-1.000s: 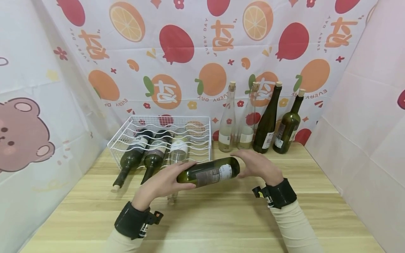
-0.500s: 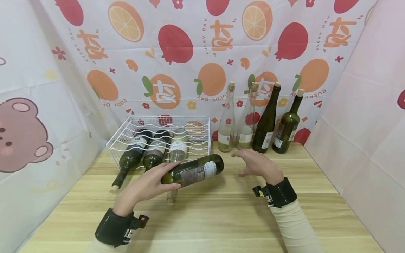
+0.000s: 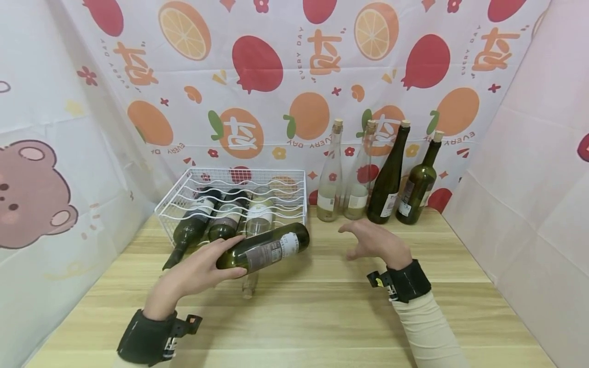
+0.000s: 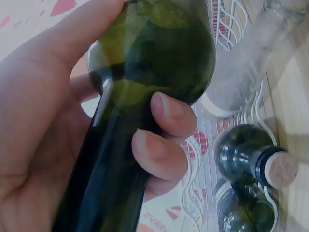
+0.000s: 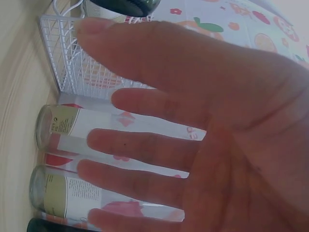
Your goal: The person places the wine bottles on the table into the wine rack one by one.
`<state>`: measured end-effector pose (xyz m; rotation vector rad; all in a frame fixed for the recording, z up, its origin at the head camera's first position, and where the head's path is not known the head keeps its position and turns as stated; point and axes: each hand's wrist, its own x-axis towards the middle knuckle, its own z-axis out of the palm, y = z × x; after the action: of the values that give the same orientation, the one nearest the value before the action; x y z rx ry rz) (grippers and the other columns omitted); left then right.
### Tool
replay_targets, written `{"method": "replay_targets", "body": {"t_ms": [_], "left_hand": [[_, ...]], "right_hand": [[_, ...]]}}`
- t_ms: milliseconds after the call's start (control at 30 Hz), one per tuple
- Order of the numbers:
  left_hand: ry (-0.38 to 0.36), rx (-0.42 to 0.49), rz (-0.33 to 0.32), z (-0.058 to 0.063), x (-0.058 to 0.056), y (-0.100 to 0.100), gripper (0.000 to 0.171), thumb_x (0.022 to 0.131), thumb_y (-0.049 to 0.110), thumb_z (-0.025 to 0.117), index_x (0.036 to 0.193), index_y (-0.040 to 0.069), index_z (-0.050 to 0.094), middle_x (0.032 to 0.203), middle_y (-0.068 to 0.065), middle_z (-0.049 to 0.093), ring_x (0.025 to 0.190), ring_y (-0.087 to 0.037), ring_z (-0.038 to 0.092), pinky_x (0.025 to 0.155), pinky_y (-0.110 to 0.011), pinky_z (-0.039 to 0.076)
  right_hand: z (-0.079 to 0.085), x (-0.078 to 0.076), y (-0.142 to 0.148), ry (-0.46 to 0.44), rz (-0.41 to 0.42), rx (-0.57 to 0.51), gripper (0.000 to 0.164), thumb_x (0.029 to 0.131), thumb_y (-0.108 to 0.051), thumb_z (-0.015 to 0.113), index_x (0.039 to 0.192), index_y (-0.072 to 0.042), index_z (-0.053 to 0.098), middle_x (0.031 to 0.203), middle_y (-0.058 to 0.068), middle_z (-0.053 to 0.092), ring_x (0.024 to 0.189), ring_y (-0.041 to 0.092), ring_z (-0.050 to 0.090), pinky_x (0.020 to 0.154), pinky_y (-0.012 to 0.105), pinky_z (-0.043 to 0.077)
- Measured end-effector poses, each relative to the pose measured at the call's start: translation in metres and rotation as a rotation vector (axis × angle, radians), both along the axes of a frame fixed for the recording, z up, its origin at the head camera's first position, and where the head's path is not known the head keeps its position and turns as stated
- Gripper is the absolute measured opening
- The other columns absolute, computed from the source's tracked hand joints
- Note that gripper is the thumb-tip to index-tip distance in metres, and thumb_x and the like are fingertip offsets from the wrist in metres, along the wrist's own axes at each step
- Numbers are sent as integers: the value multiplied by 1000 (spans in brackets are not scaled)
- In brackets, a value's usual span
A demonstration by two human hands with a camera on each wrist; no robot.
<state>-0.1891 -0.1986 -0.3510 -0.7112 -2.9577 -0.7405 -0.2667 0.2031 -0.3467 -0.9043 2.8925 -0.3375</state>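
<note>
My left hand [image 3: 198,273] grips a dark green wine bottle [image 3: 264,250] around its neck and shoulder. In the left wrist view the fingers curl round the bottle's neck [image 4: 108,154]. The bottle is tilted in the air, its labelled base pointing right, in front of a white wire rack [image 3: 306,197]. My right hand [image 3: 375,240] is apart from the bottle, to its right, with nothing in it. The right wrist view shows that hand's fingers [image 5: 145,145] straight and spread.
Two green bottles [image 3: 195,217] and a clear bottle [image 3: 259,212] lie in the rack, necks toward me. Several corked bottles stand to its right along the patterned cloth: clear ones [image 3: 327,189] and green ones [image 3: 416,191]. All are on a wooden table [image 3: 349,322].
My left hand has carried the green wine bottle to the left, away from my right hand. My right hand has let go of the bottle's base and has stayed nearly in place.
</note>
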Motion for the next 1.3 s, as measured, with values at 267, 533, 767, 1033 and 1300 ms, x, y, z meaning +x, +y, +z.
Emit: {"method": "replay_targets", "body": {"t_ms": [267,533,767,1033,1300], "left_hand": [[8,-13,-12,-5,-1,-8,82,91,46,75,157,9,42,135,-25,61,120,-36,61,98,-55,51],[-11,10,-7,-11,2,-4,81,96,42,68,160,7,33,154,-37,43,143,-61,36,107,-72,39],[27,-9,10,-17,0,7,78,99,35,66,159,-1,32,146,-39,48,135,-58,48,105,-67,45],[25,37,34,-26,-7,24,78,99,24,67,158,-9,27,123,-30,55,106,-37,63,94,-55,52],[10,53,174,-33,-9,51,79,99,23,68,158,-10,26,140,-48,42,125,-59,55,100,-64,49]], "right_hand": [[-2,-1,-2,-2,32,25,59,82,-23,88,133,-2,65,133,17,69,122,35,65,103,49,53],[0,2,-3,-56,7,24,60,84,-22,86,136,-2,63,135,18,67,125,37,63,105,51,52],[-1,0,-3,-49,24,27,59,84,-23,86,135,-2,64,134,18,68,124,36,64,104,50,53],[-1,1,-2,-65,-8,29,61,85,-27,85,138,-4,63,138,16,66,127,35,62,106,50,51],[-1,1,-2,-79,-18,27,61,86,-27,84,138,-4,62,138,16,66,128,35,62,106,49,51]]}}
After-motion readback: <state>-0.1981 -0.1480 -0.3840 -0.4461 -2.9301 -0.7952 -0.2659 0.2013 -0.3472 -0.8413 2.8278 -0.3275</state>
